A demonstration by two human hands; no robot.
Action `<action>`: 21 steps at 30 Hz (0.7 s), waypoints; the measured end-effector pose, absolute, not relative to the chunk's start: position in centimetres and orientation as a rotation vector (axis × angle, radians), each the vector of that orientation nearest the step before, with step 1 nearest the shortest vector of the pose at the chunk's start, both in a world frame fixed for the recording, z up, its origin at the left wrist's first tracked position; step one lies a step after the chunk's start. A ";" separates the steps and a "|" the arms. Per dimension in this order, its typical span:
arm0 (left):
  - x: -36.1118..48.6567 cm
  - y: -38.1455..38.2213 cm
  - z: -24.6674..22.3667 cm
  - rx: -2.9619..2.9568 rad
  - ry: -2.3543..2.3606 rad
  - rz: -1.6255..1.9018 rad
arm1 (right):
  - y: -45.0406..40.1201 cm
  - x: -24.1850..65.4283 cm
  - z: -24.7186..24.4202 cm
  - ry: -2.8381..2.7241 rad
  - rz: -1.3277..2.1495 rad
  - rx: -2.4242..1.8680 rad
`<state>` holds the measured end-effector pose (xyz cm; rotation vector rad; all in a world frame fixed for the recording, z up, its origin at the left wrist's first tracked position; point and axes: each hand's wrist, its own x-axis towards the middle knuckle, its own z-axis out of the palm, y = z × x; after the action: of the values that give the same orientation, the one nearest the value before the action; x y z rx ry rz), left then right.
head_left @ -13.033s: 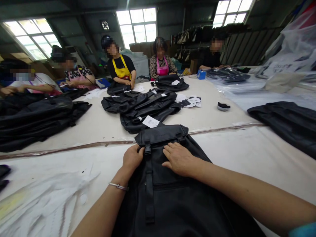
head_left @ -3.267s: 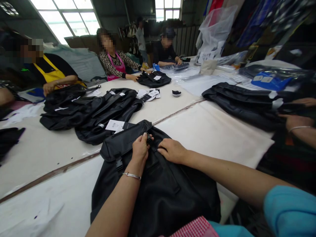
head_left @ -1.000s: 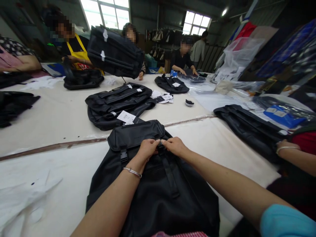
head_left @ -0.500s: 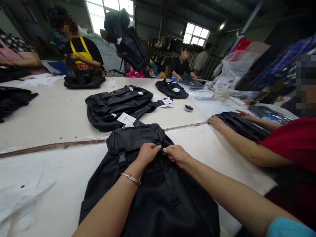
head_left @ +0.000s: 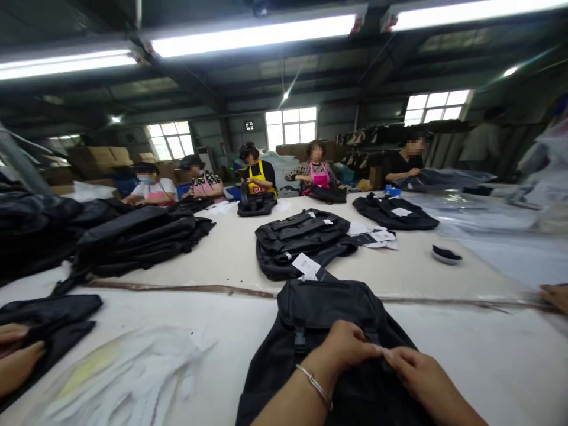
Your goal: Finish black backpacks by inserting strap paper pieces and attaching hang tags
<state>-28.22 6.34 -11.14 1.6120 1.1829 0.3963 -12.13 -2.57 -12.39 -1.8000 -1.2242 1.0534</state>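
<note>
A black backpack (head_left: 328, 302) lies on the white table in front of me, its flap at the far end and a buckle on the left strap. My left hand (head_left: 350, 346), with a silver bangle at the wrist, pinches at the right strap below the flap. Close beside it, my right hand (head_left: 410, 367) is closed too, thumb and finger meeting the left fingertips. The fingers hide what they grip. Just beyond the flap, white and black tags (head_left: 310, 267) rest against another black backpack (head_left: 302, 236).
Piled black bags (head_left: 137, 236) fill the left side. Clear plastic (head_left: 128, 378) lies front left, near another person's hands (head_left: 20, 361). A small dish (head_left: 446, 255) stands at right. Several people sit across the table (head_left: 222, 290); another hand (head_left: 554, 296) shows at the right edge.
The view has swung left and up, bringing the ceiling lights and left-hand pile into sight. My hands stay together at the right strap. The bag lifted across the table is now down.
</note>
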 end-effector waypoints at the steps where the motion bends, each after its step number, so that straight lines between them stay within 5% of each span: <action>1: -28.2 6.3 -11.1 1.616 1.184 0.409 | -2.6 -12.1 -12.5 -1.288 1.010 -1.812; 11: -27.5 7.2 -10.6 1.605 1.089 0.410 | -3.5 -13.0 -8.5 -1.526 0.694 -1.794; 16: -27.3 7.8 -11.0 1.671 1.058 0.379 | -8.0 -12.3 -5.8 -2.162 0.582 -1.460; 21: -27.2 8.2 -10.9 1.691 1.007 0.308 | -10.8 -13.2 -8.5 -2.631 0.110 -1.303</action>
<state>-27.17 8.24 -10.87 1.6914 1.0071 0.3084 -13.24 -10.77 -8.53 -1.3034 -2.6306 0.1100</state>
